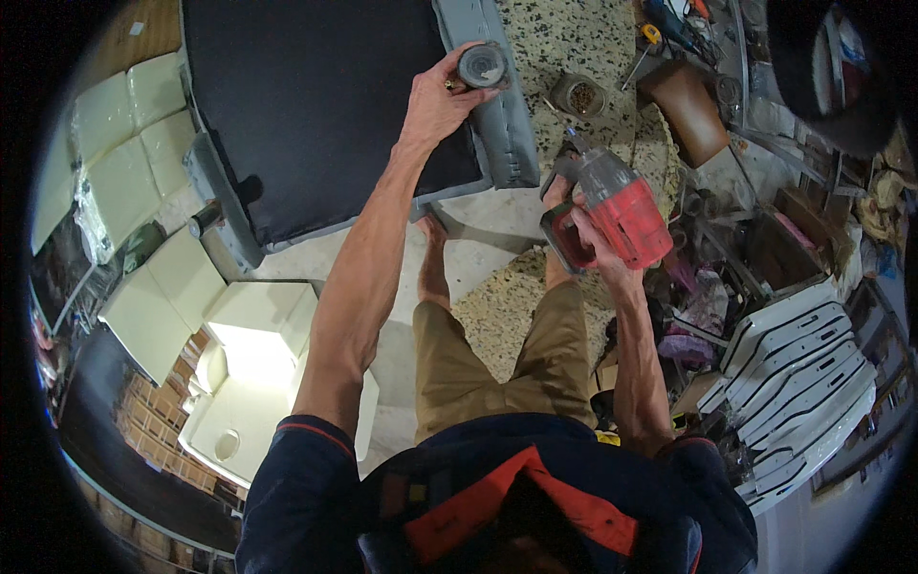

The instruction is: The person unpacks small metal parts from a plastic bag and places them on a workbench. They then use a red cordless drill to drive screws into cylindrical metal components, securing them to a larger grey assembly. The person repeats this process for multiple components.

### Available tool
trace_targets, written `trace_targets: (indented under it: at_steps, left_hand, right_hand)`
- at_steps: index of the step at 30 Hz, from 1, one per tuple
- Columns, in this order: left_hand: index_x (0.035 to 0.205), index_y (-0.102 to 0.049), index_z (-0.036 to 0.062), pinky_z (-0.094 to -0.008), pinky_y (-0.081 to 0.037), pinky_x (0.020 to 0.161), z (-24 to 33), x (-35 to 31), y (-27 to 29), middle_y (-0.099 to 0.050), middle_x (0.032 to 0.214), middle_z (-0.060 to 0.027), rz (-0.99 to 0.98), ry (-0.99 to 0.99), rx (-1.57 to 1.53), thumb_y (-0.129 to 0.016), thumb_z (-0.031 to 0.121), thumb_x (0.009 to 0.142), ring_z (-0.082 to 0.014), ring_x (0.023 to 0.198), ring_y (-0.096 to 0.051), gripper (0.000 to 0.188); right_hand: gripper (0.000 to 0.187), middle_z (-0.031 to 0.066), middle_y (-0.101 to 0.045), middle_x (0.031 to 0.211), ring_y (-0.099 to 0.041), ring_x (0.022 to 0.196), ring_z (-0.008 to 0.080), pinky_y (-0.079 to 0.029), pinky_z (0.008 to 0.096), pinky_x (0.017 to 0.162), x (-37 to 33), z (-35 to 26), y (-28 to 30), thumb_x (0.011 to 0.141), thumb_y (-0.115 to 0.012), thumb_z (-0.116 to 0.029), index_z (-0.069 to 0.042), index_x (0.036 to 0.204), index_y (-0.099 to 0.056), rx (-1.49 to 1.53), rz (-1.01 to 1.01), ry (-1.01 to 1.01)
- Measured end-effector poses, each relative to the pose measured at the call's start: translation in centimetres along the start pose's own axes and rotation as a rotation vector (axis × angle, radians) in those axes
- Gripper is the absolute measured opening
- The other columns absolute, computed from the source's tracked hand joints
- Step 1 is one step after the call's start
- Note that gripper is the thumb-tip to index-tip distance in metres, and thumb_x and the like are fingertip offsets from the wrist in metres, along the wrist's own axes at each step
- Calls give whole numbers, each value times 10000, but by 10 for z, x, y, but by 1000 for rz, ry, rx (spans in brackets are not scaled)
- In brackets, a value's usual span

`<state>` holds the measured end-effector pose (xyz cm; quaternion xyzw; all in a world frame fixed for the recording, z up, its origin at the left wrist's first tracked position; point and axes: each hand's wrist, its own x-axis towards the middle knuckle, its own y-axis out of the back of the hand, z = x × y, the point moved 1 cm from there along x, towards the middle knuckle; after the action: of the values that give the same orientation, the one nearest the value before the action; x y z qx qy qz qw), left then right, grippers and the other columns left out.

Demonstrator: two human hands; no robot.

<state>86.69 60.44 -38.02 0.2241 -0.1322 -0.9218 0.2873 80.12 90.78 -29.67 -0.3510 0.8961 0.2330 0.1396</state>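
Observation:
My left hand point(442, 98) is wrapped round a short, dark, round furniture leg point(482, 67), seen end-on at the right edge of an upturned upholstered piece point(335, 105). That piece has a black cloth underside and a grey padded frame. Another round leg point(203, 220) sticks out at its near left corner. In my right hand point(598, 239) is a red and black cordless drill point(626, 215), held by the handle. Its tip points away from me, towards the far side, and is apart from the furniture. Whether the left hand's leg is fastened cannot be seen.
A jar of small brassy pieces point(580, 96) stands on the speckled surface point(545, 38), near a yellow-handled screwdriver point(651, 36). A brown padded piece point(684, 110) lies beyond. White slatted parts point(803, 383) and clutter fill the right; cream padded panels point(134, 134) stand left.

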Motion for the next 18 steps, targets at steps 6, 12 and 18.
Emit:
trace_targets:
  at_steps: [6,12,18]
  left_hand:
    - [1327,-647,158,-333,-567,904,-2,-3,-2,-747,1118,-30,6,-38,-50,-844,141,802,-124,1027,-679,561]
    - [1330,-650,145,-315,-565,886,-6,0,-4,-747,1118,-21,3,-27,-33,-848,141,797,-113,1011,-680,568]
    - [1327,-651,134,-316,-557,888,-4,1,-2,-750,1112,-31,-5,-65,-35,-843,114,790,-95,1001,-672,571]
  right_hand:
    - [165,-21,-616,698,-537,582,83,-423,287,526,19,10,-6,904,-765,-152,-59,1030,-710,-122,-21,49]
    - [178,5,-624,705,-557,593,108,-448,320,538,35,7,-8,871,-795,-179,-57,938,-684,-277,-38,288]
    - [153,14,-632,738,-567,614,114,-463,315,559,46,-2,-16,885,-774,-175,-64,943,-686,-402,-20,463]
